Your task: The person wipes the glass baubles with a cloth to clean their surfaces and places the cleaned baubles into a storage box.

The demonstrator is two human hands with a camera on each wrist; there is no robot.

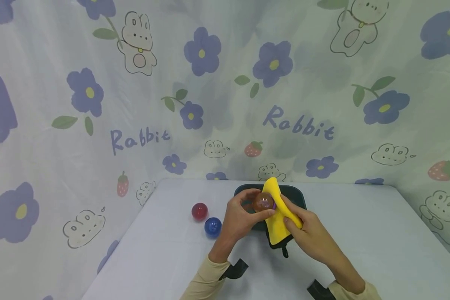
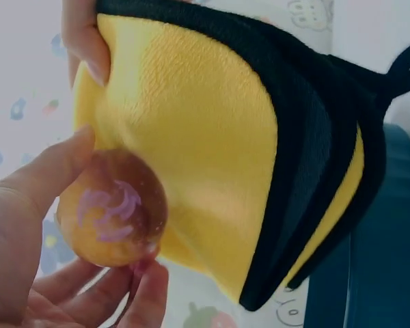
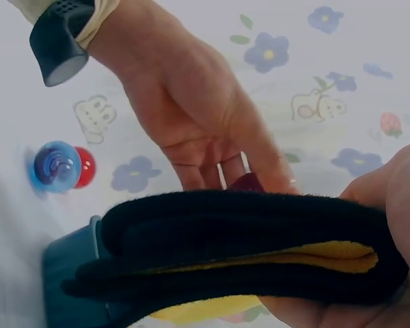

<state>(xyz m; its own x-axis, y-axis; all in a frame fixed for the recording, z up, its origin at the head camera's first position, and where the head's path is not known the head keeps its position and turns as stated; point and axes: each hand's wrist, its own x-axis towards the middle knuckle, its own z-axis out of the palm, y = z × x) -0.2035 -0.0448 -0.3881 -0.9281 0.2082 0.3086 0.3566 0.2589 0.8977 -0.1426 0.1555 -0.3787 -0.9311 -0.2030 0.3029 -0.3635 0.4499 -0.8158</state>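
My left hand [image 1: 240,216] holds a clear ball [image 2: 113,208] with purple swirls inside, thumb on one side and fingers on the other. A folded yellow cloth [image 1: 279,216] with dark edging and a small loop is gripped by my right hand [image 1: 309,233]. The cloth lies against the ball's right side in the head view. Both hands are over a dark green tray [image 1: 301,196], whose inside is largely hidden by them. Seen from the right wrist, the cloth's dark folded edge [image 3: 232,212] covers most of the ball.
A red ball [image 1: 200,211] and a blue ball [image 1: 213,227] sit on the white table [image 1: 165,254] left of the tray. Behind the table hangs a curtain [image 1: 228,96] printed with flowers and rabbits.
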